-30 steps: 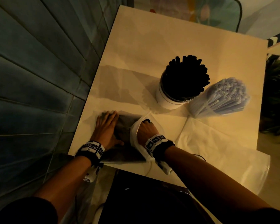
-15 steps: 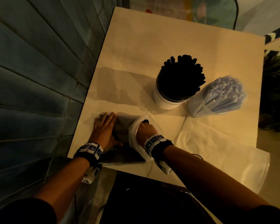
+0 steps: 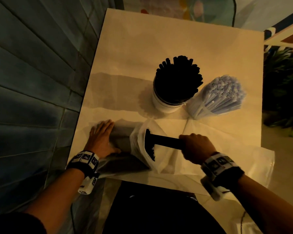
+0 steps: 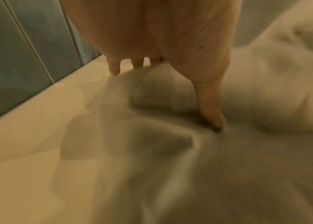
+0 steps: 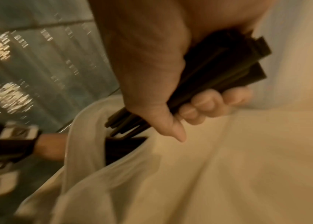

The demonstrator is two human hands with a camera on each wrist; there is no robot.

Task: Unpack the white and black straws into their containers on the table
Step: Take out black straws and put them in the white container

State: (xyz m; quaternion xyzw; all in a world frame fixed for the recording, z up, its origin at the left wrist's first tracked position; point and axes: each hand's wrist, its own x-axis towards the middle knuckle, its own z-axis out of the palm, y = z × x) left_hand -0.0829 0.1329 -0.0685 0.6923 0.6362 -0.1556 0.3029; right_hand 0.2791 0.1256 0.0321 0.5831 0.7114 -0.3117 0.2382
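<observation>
Gripping hand: right hand [image 3: 195, 147], fingers and thumb curled tight round a bundle of black straws [image 3: 166, 141]; far ends of the bundle lie at the mouth of the plastic bag [image 3: 139, 142].
Bracing hand: left hand [image 3: 102, 138], fingers straight, palm flat on the closed end of the plastic bag, pressing it to the table [image 3: 176, 39].
Bag contents: more black straws visible inside the mouth in the right wrist view.
White container [image 3: 166, 105]: upright, packed with black straws, beyond the hands.
White straws [image 3: 222, 95]: bundle leaning right, just beside the white container; its holder cannot be made out.
Empty bag [image 3: 235, 157]: flat on the table under the right wrist.
</observation>
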